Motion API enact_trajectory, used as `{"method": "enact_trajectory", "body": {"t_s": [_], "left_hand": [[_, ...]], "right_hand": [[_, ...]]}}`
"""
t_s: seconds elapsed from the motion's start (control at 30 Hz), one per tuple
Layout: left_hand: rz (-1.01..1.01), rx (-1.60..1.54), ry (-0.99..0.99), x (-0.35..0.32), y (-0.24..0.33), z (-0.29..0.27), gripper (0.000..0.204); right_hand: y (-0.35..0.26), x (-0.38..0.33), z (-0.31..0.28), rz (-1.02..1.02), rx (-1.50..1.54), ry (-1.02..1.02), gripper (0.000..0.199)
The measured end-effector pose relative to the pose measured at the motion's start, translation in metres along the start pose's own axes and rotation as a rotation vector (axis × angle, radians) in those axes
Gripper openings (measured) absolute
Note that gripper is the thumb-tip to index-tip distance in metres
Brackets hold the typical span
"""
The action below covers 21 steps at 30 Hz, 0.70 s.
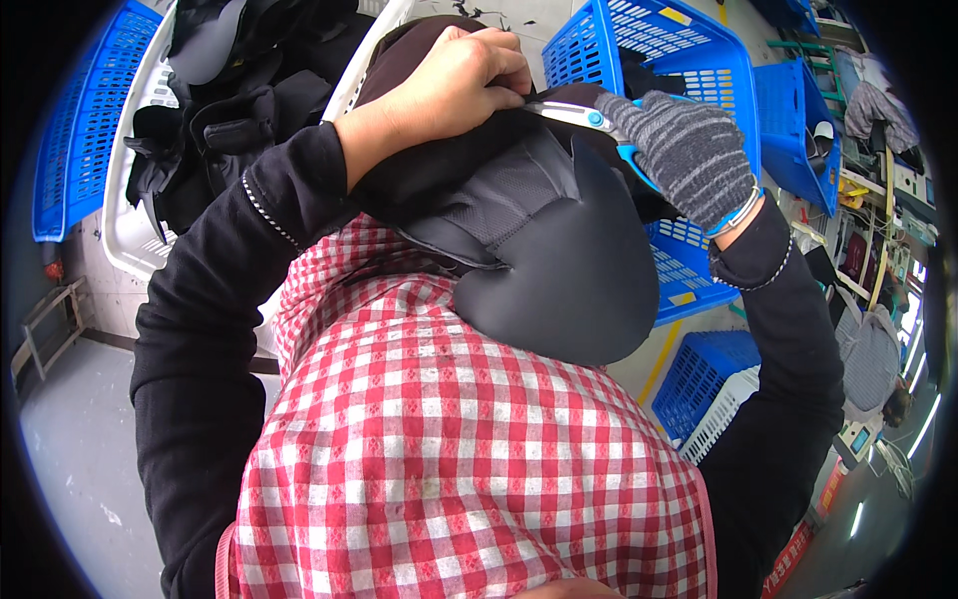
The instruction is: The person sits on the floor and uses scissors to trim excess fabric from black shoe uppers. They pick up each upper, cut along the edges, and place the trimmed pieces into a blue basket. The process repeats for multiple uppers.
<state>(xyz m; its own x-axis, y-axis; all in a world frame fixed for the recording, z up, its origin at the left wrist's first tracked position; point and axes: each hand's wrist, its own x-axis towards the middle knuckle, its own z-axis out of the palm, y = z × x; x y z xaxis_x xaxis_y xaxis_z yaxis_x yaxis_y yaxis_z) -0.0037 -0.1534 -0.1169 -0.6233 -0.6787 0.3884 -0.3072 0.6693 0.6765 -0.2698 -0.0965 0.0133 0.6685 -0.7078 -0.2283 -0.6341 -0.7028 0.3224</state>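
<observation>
A black sewn garment piece [574, 275] lies across my lap, with a smooth rounded moulded panel towards me and a mesh-like part beside it. My bare left hand [461, 85] pinches the dark cloth at its far edge, fingers closed. In my right hand [694, 160], which wears a grey striped knit glove, is a pair of scissors [574, 114] with blue-trimmed handles. The blades point left and meet the cloth edge right beside my left fingertips. Cloth and fingers hide the blade tips.
To the left stands a white basket [122, 215] heaped with black pieces [254, 130], with a blue crate [85, 120] beyond it. A large blue crate [743, 90] is at the right, and smaller blue [699, 374] and white baskets sit below it. Dark scraps litter the far floor.
</observation>
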Motion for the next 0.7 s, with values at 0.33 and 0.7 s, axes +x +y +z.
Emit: {"method": "enact_trajectory", "body": {"t_s": [0.33, 0.7], "left_hand": [[-0.261, -0.517, 0.017, 0.004, -0.001, -0.012, 0.013], [-0.361, -0.082, 0.009, -0.024, 0.0, -0.052, 0.06]], "right_hand": [[-0.009, 0.0, 0.0, 0.1, 0.164, -0.046, 0.055], [-0.007, -0.05, 0.044, 0.513, 1.052, 0.336, 0.039]]}}
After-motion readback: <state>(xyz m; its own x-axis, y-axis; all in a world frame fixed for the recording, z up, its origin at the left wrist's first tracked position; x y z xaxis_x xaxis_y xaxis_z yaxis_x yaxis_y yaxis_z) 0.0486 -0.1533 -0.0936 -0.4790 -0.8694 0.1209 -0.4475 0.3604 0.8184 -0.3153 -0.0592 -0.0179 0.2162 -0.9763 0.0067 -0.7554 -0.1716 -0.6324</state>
